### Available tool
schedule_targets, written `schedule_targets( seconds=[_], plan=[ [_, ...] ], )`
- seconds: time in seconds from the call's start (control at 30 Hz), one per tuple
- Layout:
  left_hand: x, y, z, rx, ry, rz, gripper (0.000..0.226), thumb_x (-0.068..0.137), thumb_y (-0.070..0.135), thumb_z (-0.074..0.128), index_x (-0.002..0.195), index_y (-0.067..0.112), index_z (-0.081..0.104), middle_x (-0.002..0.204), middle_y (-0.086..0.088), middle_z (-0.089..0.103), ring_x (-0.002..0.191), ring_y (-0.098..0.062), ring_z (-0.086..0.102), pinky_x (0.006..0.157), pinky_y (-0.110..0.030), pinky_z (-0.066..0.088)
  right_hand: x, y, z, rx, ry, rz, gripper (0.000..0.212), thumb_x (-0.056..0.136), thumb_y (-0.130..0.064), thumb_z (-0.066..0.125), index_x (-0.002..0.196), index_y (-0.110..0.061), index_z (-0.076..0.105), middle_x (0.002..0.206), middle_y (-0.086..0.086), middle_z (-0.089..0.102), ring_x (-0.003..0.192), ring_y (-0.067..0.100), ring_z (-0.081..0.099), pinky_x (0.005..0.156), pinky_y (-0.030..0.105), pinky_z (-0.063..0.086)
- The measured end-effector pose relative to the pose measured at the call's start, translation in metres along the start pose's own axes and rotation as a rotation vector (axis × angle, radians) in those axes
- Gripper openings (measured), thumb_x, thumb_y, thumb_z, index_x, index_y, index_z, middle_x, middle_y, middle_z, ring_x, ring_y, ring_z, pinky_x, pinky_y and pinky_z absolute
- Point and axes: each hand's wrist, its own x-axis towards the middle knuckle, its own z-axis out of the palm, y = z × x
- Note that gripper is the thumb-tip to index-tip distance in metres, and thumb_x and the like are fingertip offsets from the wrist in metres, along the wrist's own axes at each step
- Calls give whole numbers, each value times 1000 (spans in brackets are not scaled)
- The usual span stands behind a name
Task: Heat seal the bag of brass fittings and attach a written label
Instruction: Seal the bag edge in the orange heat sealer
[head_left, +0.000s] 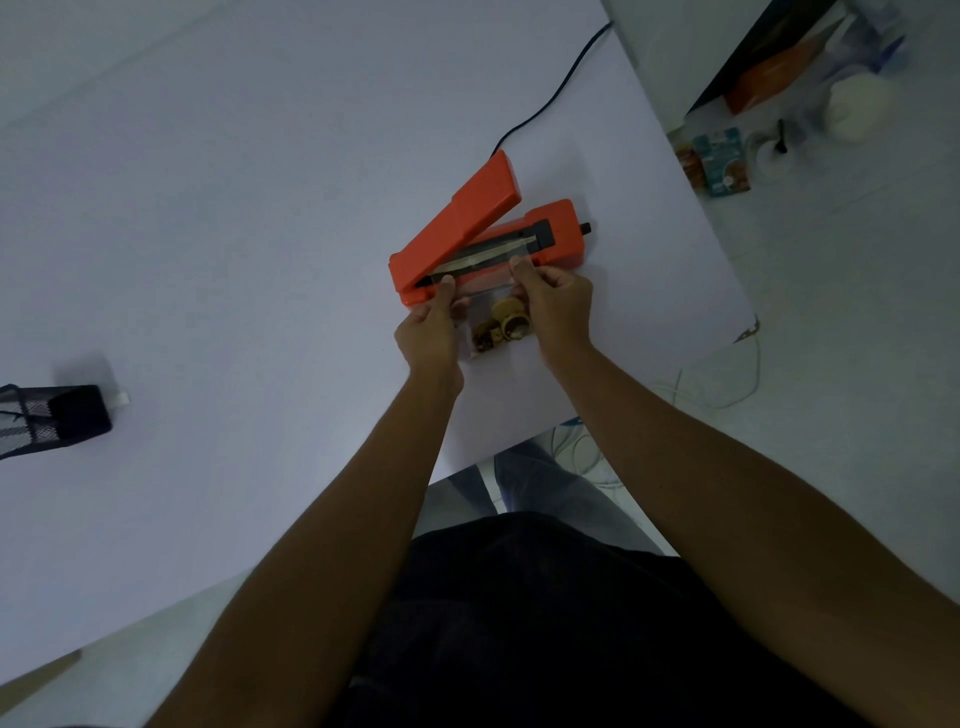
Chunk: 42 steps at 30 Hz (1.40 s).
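Note:
An orange heat sealer (558, 228) lies on the white table (249, 249) with its upper arm (467, 213) raised. A small clear bag of brass fittings (498, 325) lies in front of it, and the bag's open top edge rests across the sealing strip (488, 258). My left hand (428, 332) pinches the bag's left top corner. My right hand (558, 312) pinches the right top corner. The fittings are bunched in the bag's lower part between my hands.
The sealer's black power cord (550, 98) runs off toward the far table edge. A black mesh organiser (49, 418) stands at the left. The table's right edge is close by, with clutter (722, 161) and white cables (727, 384) on the floor beyond.

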Motion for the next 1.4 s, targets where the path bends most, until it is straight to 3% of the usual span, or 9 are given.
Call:
schedule_targets(
  seconds=[0.13, 0.33, 0.63, 0.9, 1.0, 1.13, 1.2, 1.4],
  plan=[
    [1, -2, -1, -19, -30, 0, 30, 91, 34, 67, 106, 8, 69, 97, -6, 71, 76, -13, 64, 73, -25, 52, -1, 0, 0, 0, -9, 2, 34, 87, -28, 78, 79, 5, 73, 68, 10, 71, 59, 20, 66, 63, 36, 60],
    [0, -1, 2, -29, -6, -11, 24, 92, 34, 66, 102, 12, 69, 97, -4, 72, 79, -13, 66, 78, -27, 54, -3, 0, -3, 2, -23, -3, 35, 88, -30, 77, 80, 4, 73, 70, 12, 71, 61, 21, 67, 64, 36, 61],
    [0, 1, 6, -27, 39, 10, 18, 93, 32, 66, 93, 14, 69, 90, -2, 73, 73, -11, 68, 71, -22, 55, -4, -4, -1, 8, -26, 14, 29, 87, -29, 78, 75, -3, 73, 66, 6, 70, 59, 19, 66, 65, 38, 60],
    [1, 1, 6, -15, 51, 34, 16, 92, 30, 67, 89, 14, 70, 85, -2, 72, 69, -11, 67, 64, -20, 54, -8, -7, -5, -2, -39, 24, 33, 86, -35, 78, 76, -3, 74, 72, 11, 74, 65, 24, 70, 71, 48, 63],
    [1, 1, 6, -21, 62, 35, 16, 91, 29, 68, 81, 17, 69, 80, 0, 71, 69, -12, 67, 67, -22, 56, -11, -9, -9, -1, -22, 9, 32, 88, -37, 76, 69, -11, 72, 69, 7, 73, 64, 23, 70, 66, 42, 62],
    [3, 0, 7, -24, 70, 33, 17, 91, 28, 69, 78, 17, 68, 76, 1, 70, 66, -12, 65, 67, -23, 56, -17, -15, -17, -34, 94, -81, 43, 95, -35, 67, 68, -2, 65, 60, 3, 59, 53, 13, 49, 52, 26, 43],
    [3, 0, 7, -30, 76, 32, 18, 91, 29, 69, 79, 15, 68, 75, 0, 70, 65, -12, 64, 65, -23, 55, -19, -26, -23, -29, 128, -180, 40, 97, -31, 65, 65, -9, 59, 58, -2, 52, 53, 11, 43, 52, 24, 39],
    [3, -1, 9, -29, 93, 30, 18, 91, 29, 69, 80, 16, 68, 74, 2, 70, 62, -9, 65, 64, -21, 55, -28, -80, -29, -21, -19, -380, 28, 99, -21, 63, 72, -14, 59, 64, -10, 57, 61, 2, 55, 62, 17, 48]
  ],
)
